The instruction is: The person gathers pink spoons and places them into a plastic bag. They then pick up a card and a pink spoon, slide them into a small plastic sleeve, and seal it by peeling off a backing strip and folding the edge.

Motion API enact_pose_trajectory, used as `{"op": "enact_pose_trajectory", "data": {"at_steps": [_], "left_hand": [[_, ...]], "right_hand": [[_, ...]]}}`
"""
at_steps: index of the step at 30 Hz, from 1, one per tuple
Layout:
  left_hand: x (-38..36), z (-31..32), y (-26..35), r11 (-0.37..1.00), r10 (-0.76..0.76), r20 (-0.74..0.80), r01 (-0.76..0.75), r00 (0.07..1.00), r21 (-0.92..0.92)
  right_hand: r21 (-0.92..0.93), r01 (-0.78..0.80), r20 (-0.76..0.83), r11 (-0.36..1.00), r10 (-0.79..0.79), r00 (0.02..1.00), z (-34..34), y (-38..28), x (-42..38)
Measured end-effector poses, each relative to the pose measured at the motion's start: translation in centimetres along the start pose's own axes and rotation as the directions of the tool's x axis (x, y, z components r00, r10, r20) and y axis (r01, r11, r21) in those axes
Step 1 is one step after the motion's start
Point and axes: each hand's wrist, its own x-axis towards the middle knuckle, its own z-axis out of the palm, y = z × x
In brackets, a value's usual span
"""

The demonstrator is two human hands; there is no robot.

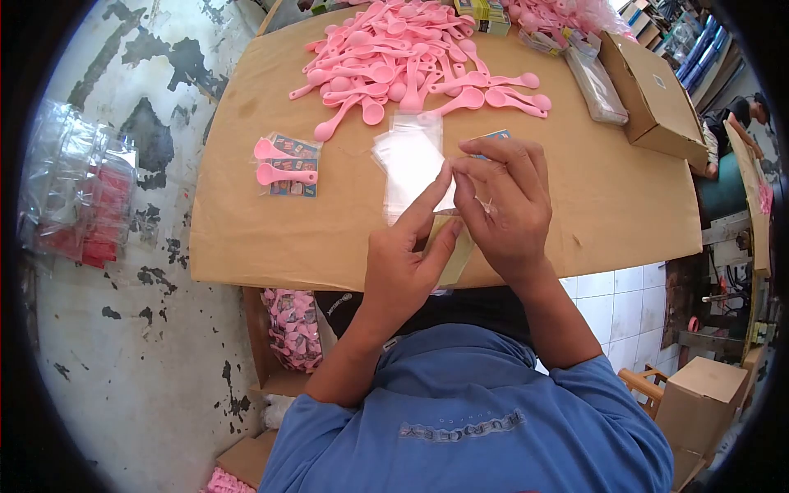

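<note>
Both of my hands meet over the front middle of the table. My left hand (408, 263) has its thumb on a yellowish card (457, 261), its index finger stretched up to my right hand. My right hand (511, 197) pinches near that fingertip; what it holds, if anything, is too small to make out. Beneath and behind them lie clear plastic bags (408, 168). A blue card (493, 140) shows partly behind my right fingers. To the left, two pink spoons (288, 174) rest on blue printed cards (293, 191) in clear wrapping.
A large heap of pink spoons (394, 62) covers the table's back. At right stand a cardboard box (653, 99) and a stack of clear film (595, 86). Plastic packs (78, 189) hang at far left. Another person (744, 111) is at the far right.
</note>
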Motion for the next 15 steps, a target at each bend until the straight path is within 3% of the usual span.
{"op": "enact_pose_trajectory", "data": {"at_steps": [4,7,10,13,14,15], "left_hand": [[0.2,-0.6,0.2,0.996,0.001,0.088,-0.009,0.996,0.092],[-0.1,0.0,-1.0,0.965,-0.069,0.107,0.094,0.992,-0.245],[0.0,-0.8,-0.4,0.888,-0.214,0.141,0.253,0.966,-0.383],[0.1,-1.0,-0.7,0.892,-0.221,0.110,0.246,0.969,-0.379],[0.2,-0.9,-0.7,0.898,-0.191,0.094,0.212,0.977,-0.385],[0.2,-0.6,-0.8,0.904,-0.160,0.080,0.179,0.984,-0.389]], "right_hand": [[0.141,-0.144,0.023,0.980,0.142,0.990,-0.4,0.3,0.3],[0.258,-0.393,0.004,0.883,0.406,0.914,-1.6,1.5,0.8],[0.689,-0.426,-0.048,0.586,0.624,0.780,-2.4,4.2,1.0],[0.564,-0.374,0.013,0.736,0.445,0.895,-3.2,4.2,0.7],[0.366,-0.303,0.067,0.880,0.300,0.952,-3.5,3.8,0.7],[0.291,-0.267,0.077,0.919,0.256,0.964,-3.5,2.9,0.6]]}}
